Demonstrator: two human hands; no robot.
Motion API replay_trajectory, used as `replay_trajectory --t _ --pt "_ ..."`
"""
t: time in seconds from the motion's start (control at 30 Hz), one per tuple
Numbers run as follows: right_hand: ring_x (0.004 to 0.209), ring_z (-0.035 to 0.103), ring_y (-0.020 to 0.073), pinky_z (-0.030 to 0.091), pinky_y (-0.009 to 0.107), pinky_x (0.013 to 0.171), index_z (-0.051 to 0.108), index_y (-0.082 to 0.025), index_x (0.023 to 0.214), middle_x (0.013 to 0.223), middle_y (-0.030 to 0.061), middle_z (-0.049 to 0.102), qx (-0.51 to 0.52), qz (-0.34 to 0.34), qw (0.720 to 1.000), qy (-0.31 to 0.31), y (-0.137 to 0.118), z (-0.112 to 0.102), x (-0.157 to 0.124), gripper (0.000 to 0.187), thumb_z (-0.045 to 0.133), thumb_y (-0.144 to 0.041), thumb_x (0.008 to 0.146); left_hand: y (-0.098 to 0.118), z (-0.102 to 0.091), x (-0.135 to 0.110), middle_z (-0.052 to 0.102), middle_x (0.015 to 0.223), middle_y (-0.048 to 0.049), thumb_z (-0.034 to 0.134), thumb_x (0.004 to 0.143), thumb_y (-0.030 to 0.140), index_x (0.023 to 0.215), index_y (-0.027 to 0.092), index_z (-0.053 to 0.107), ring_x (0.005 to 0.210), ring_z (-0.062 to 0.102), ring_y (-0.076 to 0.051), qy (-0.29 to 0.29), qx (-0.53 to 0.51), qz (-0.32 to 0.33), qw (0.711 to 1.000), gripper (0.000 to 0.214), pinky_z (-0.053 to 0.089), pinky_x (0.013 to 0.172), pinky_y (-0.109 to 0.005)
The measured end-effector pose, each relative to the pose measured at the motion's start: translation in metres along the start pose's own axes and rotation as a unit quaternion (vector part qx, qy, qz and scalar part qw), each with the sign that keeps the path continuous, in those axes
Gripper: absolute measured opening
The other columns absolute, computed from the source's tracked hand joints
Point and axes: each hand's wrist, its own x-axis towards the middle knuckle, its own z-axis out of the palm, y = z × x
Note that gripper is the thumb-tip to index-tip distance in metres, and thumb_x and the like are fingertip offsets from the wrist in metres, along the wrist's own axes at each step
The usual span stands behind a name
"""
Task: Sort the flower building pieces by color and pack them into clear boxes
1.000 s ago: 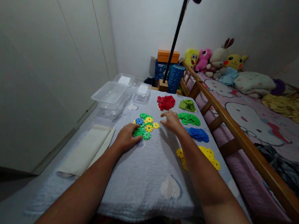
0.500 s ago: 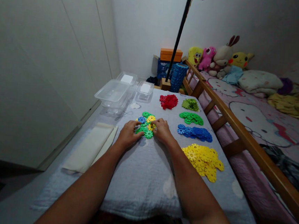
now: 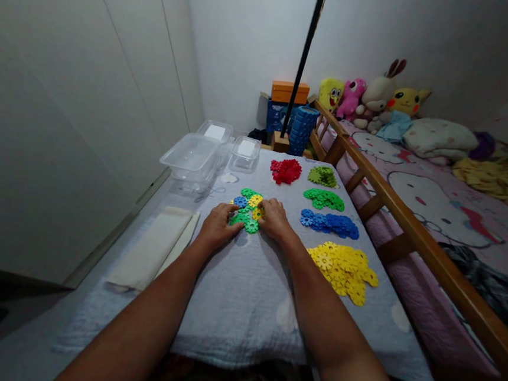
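A small mixed heap of green, yellow and blue snowflake discs (image 3: 246, 209) lies on the pale quilted cloth (image 3: 245, 296). My left hand (image 3: 217, 227) rests on its near left edge, fingers curled onto green discs. My right hand (image 3: 274, 219) touches the heap's right side, fingertips on a yellow disc. Whether either hand grips a disc is not clear. To the right lie sorted piles: red (image 3: 286, 171), light green (image 3: 322, 176), dark green (image 3: 324, 199), blue (image 3: 330, 223) and yellow (image 3: 343, 270).
Clear plastic containers (image 3: 193, 160) stand at the far left of the table, with a smaller tub (image 3: 245, 153) beside them. A folded cream cloth (image 3: 153, 254) lies at the left. A wooden bed rail (image 3: 410, 240) runs along the right. A black pole (image 3: 303, 58) rises behind the table.
My right hand has come back from near the sorted piles to the mixed heap. My left hand has stayed at the heap's left edge. The view has shifted slightly.
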Motion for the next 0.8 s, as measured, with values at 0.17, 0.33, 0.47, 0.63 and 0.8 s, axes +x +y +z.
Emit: replay_trajectory --t 0.17,0.33,0.47,0.63,0.8 --pt "0.103 0.059 0.0213 0.044 0.031 0.093 0.069 -0.019 0.106 0.110 0.0086 0.069 0.062 0.002 0.998 0.022 0.008 -0.011 0.000 0.028 0.056 -0.009 0.083 0.000 0.001 0.001 0.067 0.111 -0.0090 0.075 0.077 0.035 0.115 0.019 0.068 0.100 0.067 -0.025 -0.005 0.016 -0.001 1.000 0.042 0.056 0.088 -0.039" --pt "0.080 0.060 0.0163 0.044 0.027 0.076 0.069 -0.018 0.087 0.086 0.0025 0.070 0.169 0.005 0.984 0.053 0.038 -0.048 -0.015 0.017 0.055 -0.013 0.079 0.003 0.000 0.001 0.067 0.113 -0.0101 0.074 0.077 0.037 0.115 0.019 0.068 0.100 0.066 -0.025 -0.017 0.026 -0.006 0.999 0.042 0.056 0.089 -0.038" --pt "0.070 0.056 0.0134 0.041 0.024 0.065 0.067 -0.018 0.083 0.076 -0.0010 0.065 0.243 0.005 0.970 -0.002 0.079 -0.085 -0.044 0.012 0.059 -0.019 0.074 0.005 -0.003 0.000 0.068 0.111 -0.0107 0.073 0.078 0.038 0.115 0.017 0.068 0.099 0.066 -0.025 -0.021 0.027 -0.004 0.999 0.043 0.055 0.088 -0.039" --pt "0.069 0.055 0.0137 0.042 0.024 0.063 0.068 -0.018 0.084 0.075 -0.0010 0.062 0.259 0.044 0.961 -0.082 0.123 -0.116 -0.086 0.018 0.064 -0.028 0.070 0.005 -0.003 0.000 0.068 0.109 -0.0089 0.073 0.077 0.040 0.114 0.020 0.068 0.097 0.066 -0.025 -0.019 0.031 -0.003 0.999 0.043 0.055 0.086 -0.038" --pt "0.068 0.058 0.0158 0.044 0.025 0.060 0.070 -0.019 0.082 0.075 0.0003 0.065 0.256 0.090 0.952 -0.143 0.142 -0.124 -0.113 0.022 0.063 -0.035 0.069 0.003 -0.003 0.001 0.069 0.110 -0.0100 0.072 0.076 0.040 0.114 0.018 0.068 0.096 0.066 -0.025 -0.024 0.040 -0.007 0.999 0.044 0.055 0.086 -0.039"
